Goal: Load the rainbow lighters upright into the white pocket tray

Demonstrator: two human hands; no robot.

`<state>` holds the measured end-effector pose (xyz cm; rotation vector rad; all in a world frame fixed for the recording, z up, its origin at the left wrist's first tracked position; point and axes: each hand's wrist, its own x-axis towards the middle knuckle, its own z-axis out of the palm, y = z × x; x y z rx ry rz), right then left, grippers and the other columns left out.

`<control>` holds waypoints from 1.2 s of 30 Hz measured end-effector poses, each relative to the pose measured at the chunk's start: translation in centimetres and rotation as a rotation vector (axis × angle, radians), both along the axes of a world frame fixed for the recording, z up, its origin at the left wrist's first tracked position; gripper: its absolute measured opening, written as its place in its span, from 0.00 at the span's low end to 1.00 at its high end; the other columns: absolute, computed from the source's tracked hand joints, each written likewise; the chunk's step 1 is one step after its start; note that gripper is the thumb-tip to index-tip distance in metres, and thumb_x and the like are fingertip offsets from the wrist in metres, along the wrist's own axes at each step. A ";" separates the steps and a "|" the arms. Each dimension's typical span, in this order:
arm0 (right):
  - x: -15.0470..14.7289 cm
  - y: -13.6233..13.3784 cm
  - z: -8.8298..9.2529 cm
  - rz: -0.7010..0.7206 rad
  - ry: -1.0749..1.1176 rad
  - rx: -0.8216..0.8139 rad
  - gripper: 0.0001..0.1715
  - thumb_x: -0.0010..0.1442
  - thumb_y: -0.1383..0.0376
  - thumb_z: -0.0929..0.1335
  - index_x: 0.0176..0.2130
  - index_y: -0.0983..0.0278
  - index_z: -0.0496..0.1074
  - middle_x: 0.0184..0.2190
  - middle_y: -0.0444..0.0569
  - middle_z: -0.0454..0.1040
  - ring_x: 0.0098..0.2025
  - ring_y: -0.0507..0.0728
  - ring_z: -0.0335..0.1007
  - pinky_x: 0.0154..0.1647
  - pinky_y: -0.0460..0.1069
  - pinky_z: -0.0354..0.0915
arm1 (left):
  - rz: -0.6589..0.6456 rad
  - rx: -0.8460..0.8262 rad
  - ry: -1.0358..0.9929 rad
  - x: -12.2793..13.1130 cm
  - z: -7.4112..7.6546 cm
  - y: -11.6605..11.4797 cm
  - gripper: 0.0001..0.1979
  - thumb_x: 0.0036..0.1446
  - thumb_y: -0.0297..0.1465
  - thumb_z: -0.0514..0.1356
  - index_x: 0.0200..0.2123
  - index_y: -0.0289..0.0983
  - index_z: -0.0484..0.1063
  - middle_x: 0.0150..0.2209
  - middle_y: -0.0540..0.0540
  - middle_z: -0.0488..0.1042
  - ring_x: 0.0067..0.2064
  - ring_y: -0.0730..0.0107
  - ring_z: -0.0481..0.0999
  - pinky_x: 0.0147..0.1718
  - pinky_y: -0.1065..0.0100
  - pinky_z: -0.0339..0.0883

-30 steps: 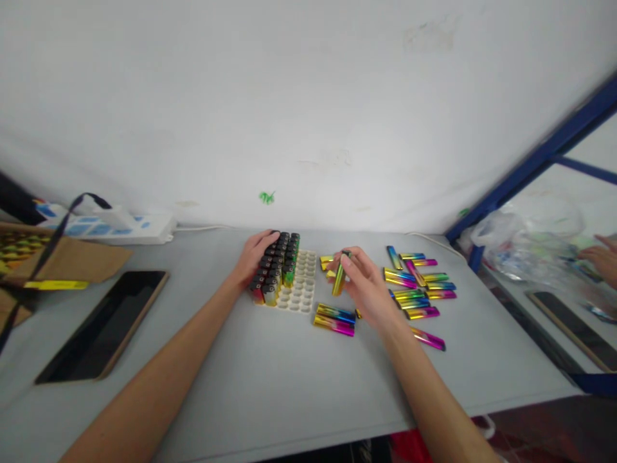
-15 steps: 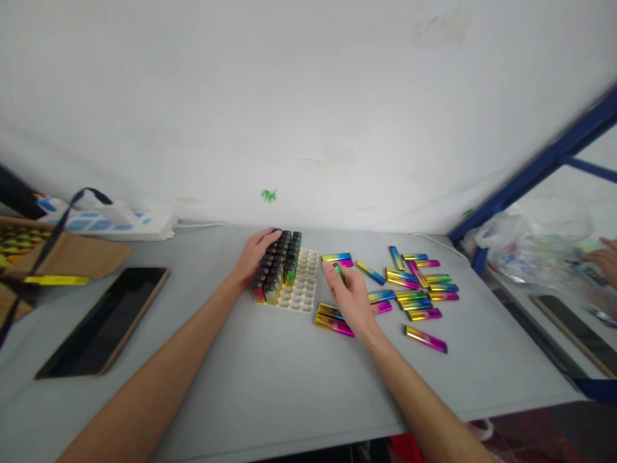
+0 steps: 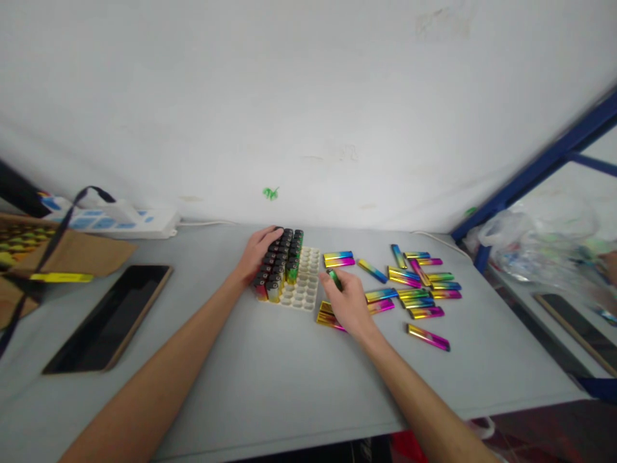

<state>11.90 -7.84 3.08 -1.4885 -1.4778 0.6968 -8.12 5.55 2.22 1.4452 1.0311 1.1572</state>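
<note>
A white tray [image 3: 307, 283] with rows of round pockets lies on the table, its left part filled with upright black-topped shiny sticks [image 3: 278, 257]. My left hand [image 3: 258, 254] is curled round the far left side of this group, fingertips over the tops. My right hand [image 3: 351, 299], just right of the tray, is closed on a green shiny stick [image 3: 334, 279] with a dark end; the rest of it is hidden in the fingers. Beside and under that hand lie gold and magenta shiny sticks [image 3: 330, 317]. More rainbow-coloured shiny sticks [image 3: 414, 299] are scattered to the right.
At the left, a dark-screened tablet [image 3: 110, 318] lies near an open cardboard box [image 3: 80, 254] and a white power strip [image 3: 144, 222]. A blue metal frame [image 3: 525, 183] bounds the right side. Beyond it are clear plastic bags [image 3: 525, 247] and part of another person's hand [image 3: 611, 265].
My right hand has turned slightly, with the green stick still in its fingers. My left hand stays on the group. The whole view has shifted a little.
</note>
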 end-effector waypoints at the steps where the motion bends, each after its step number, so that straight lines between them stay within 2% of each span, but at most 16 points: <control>1: 0.0 -0.1 0.1 0.013 -0.001 0.001 0.27 0.68 0.45 0.65 0.26 0.59 0.62 0.22 0.39 0.61 0.27 0.53 0.57 0.31 0.48 0.52 | 0.006 0.011 0.006 0.0 0.1 0.0 0.19 0.55 0.49 0.65 0.28 0.40 0.70 0.29 0.51 0.71 0.35 0.64 0.68 0.36 0.66 0.62; 4: 0.0 -0.3 0.4 0.069 -0.009 0.005 0.25 0.70 0.43 0.66 0.34 0.60 0.67 0.25 0.39 0.67 0.29 0.54 0.62 0.33 0.48 0.56 | 0.016 0.035 0.020 0.1 0.2 -0.1 0.19 0.55 0.49 0.65 0.27 0.40 0.70 0.29 0.50 0.71 0.35 0.63 0.69 0.37 0.66 0.63; 8: 0.1 -0.4 0.6 0.185 -0.057 0.019 0.23 0.75 0.47 0.63 0.35 0.59 0.70 0.27 0.43 0.72 0.32 0.56 0.68 0.36 0.50 0.61 | 0.021 0.039 0.027 0.1 0.0 0.1 0.18 0.55 0.48 0.64 0.27 0.40 0.70 0.29 0.50 0.73 0.36 0.62 0.70 0.38 0.65 0.64; 11: -0.1 -0.3 0.6 0.193 -0.126 0.163 0.20 0.74 0.50 0.65 0.36 0.60 0.74 0.34 0.48 0.76 0.39 0.58 0.72 0.42 0.52 0.65 | 0.041 0.032 0.038 0.1 -0.2 0.2 0.18 0.54 0.49 0.64 0.28 0.40 0.72 0.31 0.49 0.75 0.38 0.60 0.72 0.41 0.65 0.65; 13: -0.2 -0.3 0.6 0.167 -0.170 0.236 0.21 0.74 0.50 0.66 0.34 0.60 0.73 0.33 0.49 0.74 0.39 0.59 0.70 0.42 0.52 0.65 | 0.045 0.025 0.044 0.1 -0.3 0.2 0.19 0.53 0.50 0.64 0.28 0.40 0.72 0.31 0.48 0.75 0.39 0.59 0.72 0.40 0.65 0.65; 17: -0.5 -0.4 0.6 0.167 -0.202 0.186 0.25 0.75 0.48 0.63 0.31 0.59 0.69 0.26 0.44 0.70 0.29 0.56 0.66 0.34 0.51 0.61 | 0.029 0.019 0.043 0.1 -0.3 0.1 0.20 0.55 0.51 0.63 0.28 0.40 0.71 0.30 0.50 0.74 0.37 0.61 0.72 0.39 0.65 0.66; 22: -0.5 -0.3 0.0 0.238 -0.214 0.175 0.16 0.77 0.55 0.63 0.41 0.60 0.73 0.34 0.50 0.80 0.36 0.59 0.77 0.40 0.51 0.67 | 0.028 0.024 0.034 0.0 -0.5 0.1 0.19 0.57 0.49 0.64 0.29 0.39 0.72 0.31 0.49 0.75 0.38 0.61 0.73 0.39 0.66 0.67; 28: -1.3 0.2 -0.6 0.288 -0.495 0.251 0.14 0.79 0.59 0.62 0.48 0.61 0.74 0.41 0.54 0.80 0.43 0.62 0.77 0.47 0.54 0.70 | 0.031 0.025 0.029 0.1 -0.3 0.1 0.19 0.56 0.49 0.64 0.28 0.39 0.72 0.31 0.50 0.76 0.38 0.61 0.73 0.40 0.65 0.67; 32: -2.9 0.4 -0.1 0.199 -0.749 0.229 0.14 0.78 0.58 0.64 0.46 0.63 0.75 0.41 0.57 0.78 0.44 0.65 0.75 0.48 0.57 0.69 | 0.050 0.027 0.034 0.1 -0.2 0.1 0.20 0.54 0.50 0.65 0.29 0.39 0.73 0.32 0.48 0.77 0.41 0.59 0.74 0.42 0.65 0.68; 36: -3.2 0.5 0.4 0.185 -0.822 0.201 0.16 0.78 0.56 0.64 0.44 0.63 0.75 0.41 0.56 0.78 0.45 0.64 0.76 0.50 0.57 0.68 | 0.022 0.016 0.024 0.0 -0.2 0.3 0.20 0.55 0.50 0.65 0.29 0.38 0.73 0.30 0.49 0.76 0.38 0.60 0.74 0.40 0.65 0.68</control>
